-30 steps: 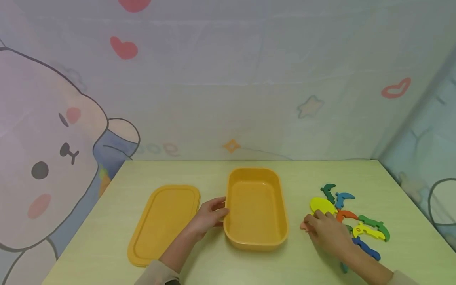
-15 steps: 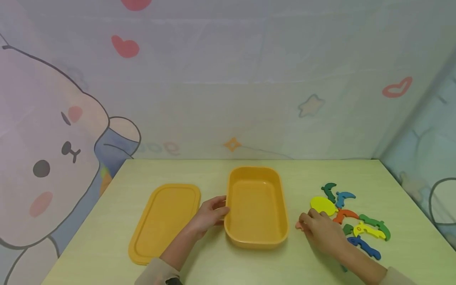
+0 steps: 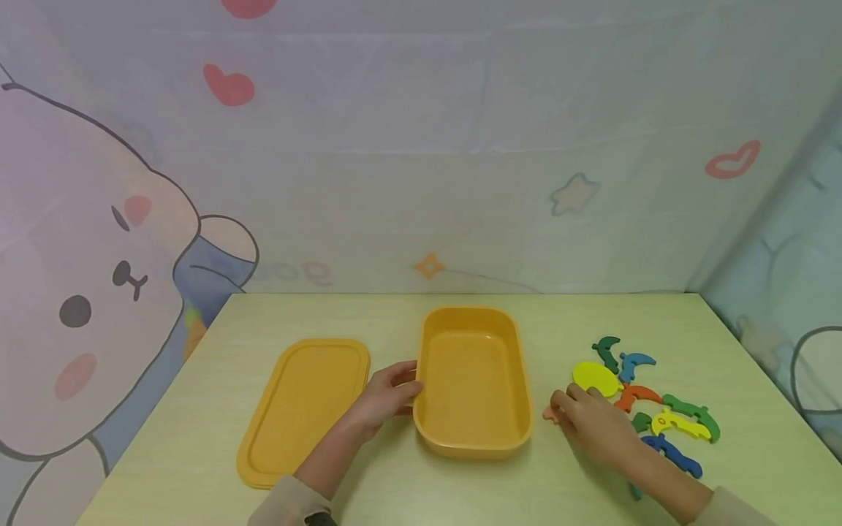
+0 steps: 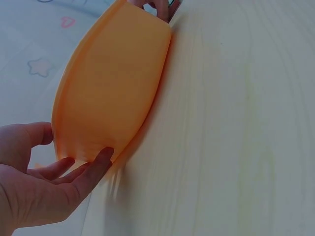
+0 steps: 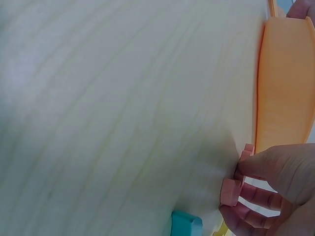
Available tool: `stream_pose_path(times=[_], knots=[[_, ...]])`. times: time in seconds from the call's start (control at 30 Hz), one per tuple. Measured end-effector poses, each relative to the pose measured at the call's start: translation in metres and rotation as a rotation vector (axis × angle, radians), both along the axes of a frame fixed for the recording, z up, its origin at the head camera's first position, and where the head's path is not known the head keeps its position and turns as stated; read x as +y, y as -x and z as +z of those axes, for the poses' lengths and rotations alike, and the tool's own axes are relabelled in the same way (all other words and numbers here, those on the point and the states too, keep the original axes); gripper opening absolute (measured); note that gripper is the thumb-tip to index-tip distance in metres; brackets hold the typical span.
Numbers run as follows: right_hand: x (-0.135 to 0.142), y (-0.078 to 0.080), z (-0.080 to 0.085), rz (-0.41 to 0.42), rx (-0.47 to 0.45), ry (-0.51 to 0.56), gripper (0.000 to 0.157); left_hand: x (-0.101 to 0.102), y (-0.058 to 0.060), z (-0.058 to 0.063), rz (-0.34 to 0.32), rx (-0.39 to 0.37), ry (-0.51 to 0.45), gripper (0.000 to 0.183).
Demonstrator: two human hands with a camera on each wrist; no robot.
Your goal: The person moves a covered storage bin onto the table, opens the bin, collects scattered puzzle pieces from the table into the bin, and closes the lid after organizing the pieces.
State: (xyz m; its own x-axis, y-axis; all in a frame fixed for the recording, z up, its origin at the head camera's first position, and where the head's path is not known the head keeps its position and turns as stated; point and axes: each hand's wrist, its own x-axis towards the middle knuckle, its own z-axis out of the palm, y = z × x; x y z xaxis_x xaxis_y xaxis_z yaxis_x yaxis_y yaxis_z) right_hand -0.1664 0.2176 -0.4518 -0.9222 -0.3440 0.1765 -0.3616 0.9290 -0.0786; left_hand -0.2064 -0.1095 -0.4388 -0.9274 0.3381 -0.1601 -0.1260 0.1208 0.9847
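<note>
Against the left side of the yellow-orange plastic bin (image 3: 471, 446) my left hand (image 3: 384, 398) rests, fingertips on the rim and outer wall. In the left wrist view those fingers (image 4: 93, 169) lie fairly straight along the bin (image 4: 110, 78). Right of the bin, low over the table, my right hand (image 3: 598, 427) pinches a small pink toy piece (image 3: 550, 415) between thumb and fingers. The right wrist view shows the pink piece (image 5: 230, 191) as a thick block with a notched outline, partly covered by the fingers. Inside, the bin shows only its bare floor.
A matching flat lid (image 3: 309, 402) lies left of the bin. Around the right hand are several toy pieces: a yellow oval (image 3: 595, 380), a red curve (image 3: 638, 396), a dark blue piece (image 3: 680, 459) and a teal block (image 5: 186, 225). A printed cloth (image 3: 395, 183) hangs behind the table.
The right hand has shifted slightly left toward the bin with the pink piece, uncovering more of the green and blue pieces. The left hand and bin stay in place.
</note>
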Motion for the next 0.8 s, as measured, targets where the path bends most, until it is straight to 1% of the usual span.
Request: stream_pose_path(times=[0.3,0.47,0.57,0.67,0.8], knots=[[0.0,0.001,-0.002,0.029,0.019,0.001,0.014,-0.002,-0.002,0.001,0.01,0.002,0.01,0.052],[0.001,0.003,0.001,0.034,0.028,0.017,0.013,-0.001,-0.002,0.0,0.009,0.003,0.007,0.052],[0.001,0.004,0.005,0.058,0.064,0.027,0.014,-0.001,-0.003,0.0,0.01,0.004,0.003,0.051],[0.001,0.006,0.011,0.09,0.125,0.039,0.015,-0.001,-0.003,-0.001,0.008,0.007,-0.006,0.051],[0.003,0.009,0.019,0.116,0.176,0.03,0.015,-0.001,-0.003,-0.001,0.004,0.013,-0.018,0.051]])
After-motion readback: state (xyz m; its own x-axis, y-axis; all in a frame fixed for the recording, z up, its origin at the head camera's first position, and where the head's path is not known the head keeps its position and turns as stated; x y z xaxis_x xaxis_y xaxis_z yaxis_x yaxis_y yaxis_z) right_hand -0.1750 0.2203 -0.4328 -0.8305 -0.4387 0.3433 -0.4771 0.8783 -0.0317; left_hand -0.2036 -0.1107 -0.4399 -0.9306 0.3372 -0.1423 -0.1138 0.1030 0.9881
